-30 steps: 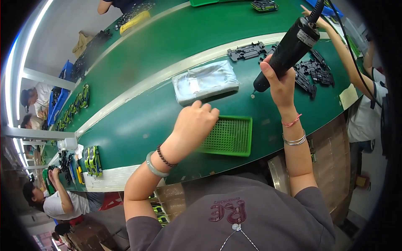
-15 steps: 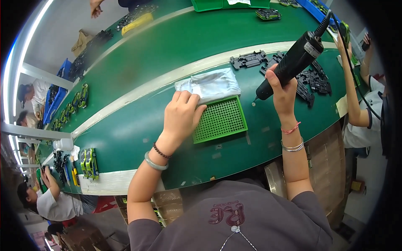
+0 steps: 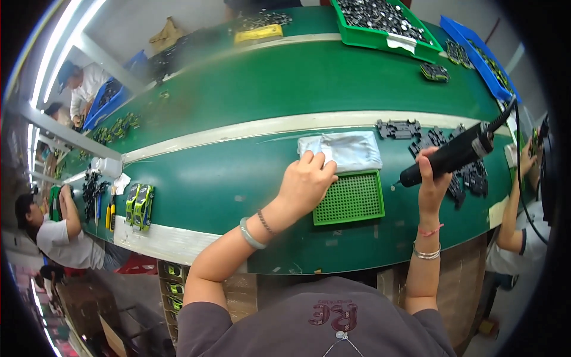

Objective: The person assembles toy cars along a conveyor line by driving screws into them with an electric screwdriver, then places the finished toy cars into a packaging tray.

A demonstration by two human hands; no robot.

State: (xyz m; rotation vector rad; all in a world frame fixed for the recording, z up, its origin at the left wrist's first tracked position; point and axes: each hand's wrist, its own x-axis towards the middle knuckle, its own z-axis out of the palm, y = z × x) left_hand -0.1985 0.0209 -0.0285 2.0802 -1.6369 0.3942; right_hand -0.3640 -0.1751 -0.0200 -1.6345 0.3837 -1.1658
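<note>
My right hand (image 3: 433, 184) is wrapped round a black electric screwdriver (image 3: 449, 156), held tilted with its bit pointing down to the left over the table. The tip is right of a green perforated tray (image 3: 351, 199). My left hand (image 3: 306, 184) has its fingers bent and drawn together at the near left corner of a pale, translucent plastic bag (image 3: 351, 150). Its fingertips are partly hidden, so whatever is between them cannot be made out. The bag lies just behind the tray. Black plastic toy-car chassis (image 3: 398, 129) lie beyond the screwdriver.
A white strip (image 3: 250, 128) divides my green table from the green surface behind it. Beyond stand a green bin (image 3: 386, 40) of small metal parts and a blue bin (image 3: 476, 59). Toy cars (image 3: 140, 205) and yellow-handled tools (image 3: 111, 211) lie left. Co-workers (image 3: 65, 229) sit at both sides.
The view has shifted, so the table's things appear further right and lower, and the filled green bin shows. My left hand stays by the bag; my right still grips the screwdriver.
</note>
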